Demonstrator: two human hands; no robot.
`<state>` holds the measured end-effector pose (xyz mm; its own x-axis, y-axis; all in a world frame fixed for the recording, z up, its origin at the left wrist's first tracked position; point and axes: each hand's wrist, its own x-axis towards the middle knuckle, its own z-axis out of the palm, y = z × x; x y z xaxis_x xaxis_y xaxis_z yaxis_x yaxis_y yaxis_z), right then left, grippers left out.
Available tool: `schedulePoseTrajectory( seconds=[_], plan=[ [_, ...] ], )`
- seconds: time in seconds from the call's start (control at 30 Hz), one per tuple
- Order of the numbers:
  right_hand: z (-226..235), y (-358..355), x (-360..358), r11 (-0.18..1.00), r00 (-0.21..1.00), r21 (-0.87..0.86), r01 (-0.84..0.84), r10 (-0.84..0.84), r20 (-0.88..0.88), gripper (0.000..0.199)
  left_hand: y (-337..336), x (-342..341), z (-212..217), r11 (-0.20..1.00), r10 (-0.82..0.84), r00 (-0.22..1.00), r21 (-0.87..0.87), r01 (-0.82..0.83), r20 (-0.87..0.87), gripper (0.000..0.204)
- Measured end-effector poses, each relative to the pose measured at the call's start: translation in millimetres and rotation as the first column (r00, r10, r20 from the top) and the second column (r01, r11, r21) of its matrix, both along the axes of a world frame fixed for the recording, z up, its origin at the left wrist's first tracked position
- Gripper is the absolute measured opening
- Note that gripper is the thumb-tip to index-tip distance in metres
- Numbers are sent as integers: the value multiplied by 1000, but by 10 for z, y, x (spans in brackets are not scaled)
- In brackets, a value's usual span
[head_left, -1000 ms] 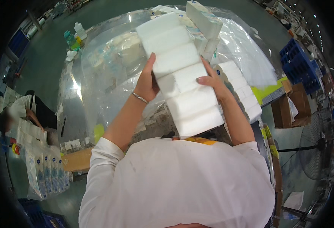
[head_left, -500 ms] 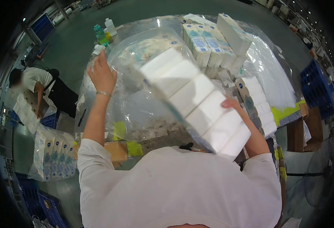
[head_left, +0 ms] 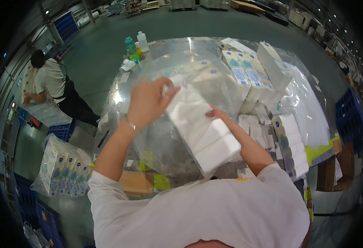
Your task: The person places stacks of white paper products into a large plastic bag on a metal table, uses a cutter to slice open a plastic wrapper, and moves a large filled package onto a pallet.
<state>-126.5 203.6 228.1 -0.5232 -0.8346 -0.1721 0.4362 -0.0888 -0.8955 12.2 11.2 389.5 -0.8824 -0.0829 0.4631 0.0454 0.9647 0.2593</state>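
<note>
My left hand (head_left: 148, 101) is raised over the middle of the work table (head_left: 119, 89), fingers pinched shut on the upper edge of a clear plastic bag (head_left: 165, 136) that hangs open beneath it. My right hand (head_left: 215, 113) is closed on the side of a long stack of white tissue packs (head_left: 202, 128), thumb on the near face, fingers hidden behind it. The stack is tilted, its upper end up against my left hand at the mouth of the bag, its lower end pointing toward my chest; through the sheen of the film I cannot tell how much of it is already inside.

The table is covered with glossy clear film. Toward its far right corner stand upright blue-and-white tissue packages (head_left: 247, 76) in a row, touching one another. Along the right edge lies another column of white packs (head_left: 291, 144), well apart from my hands. At the far left corner stand a green bottle (head_left: 130, 45) and a white bottle (head_left: 142, 41), just beside each other. Off the left edge, on the floor, sits a bagged bundle of tissue packages (head_left: 59, 167), and farther left another person (head_left: 51, 80) bends over a separate table.
</note>
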Motion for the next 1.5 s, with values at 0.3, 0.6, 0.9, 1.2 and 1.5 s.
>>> schedulePoseTrajectory(
  seconds=[0.3,0.6,0.9,1.2,1.5],
  plan=[
    [99,-1469,-1180,723,729,-102,683,-684,23,54,559,-65,-385,873,-283,916,320,369,-285,6],
    [297,-2613,-1679,276,362,305,911,-185,-914,59,420,-409,-136,527,-411,862,694,490,-297,6],
    [-555,-2450,-1552,589,-439,-448,672,-170,-882,55,355,-475,-448,472,-558,698,520,712,-450,12],
    [-477,-1603,-1332,861,68,-58,505,-106,-992,42,322,-168,-806,577,-530,834,654,489,-156,16],
    [-1458,2273,-190,37,505,521,853,-310,-805,21,206,43,-2448,951,-260,766,295,97,587,31]
  ],
)
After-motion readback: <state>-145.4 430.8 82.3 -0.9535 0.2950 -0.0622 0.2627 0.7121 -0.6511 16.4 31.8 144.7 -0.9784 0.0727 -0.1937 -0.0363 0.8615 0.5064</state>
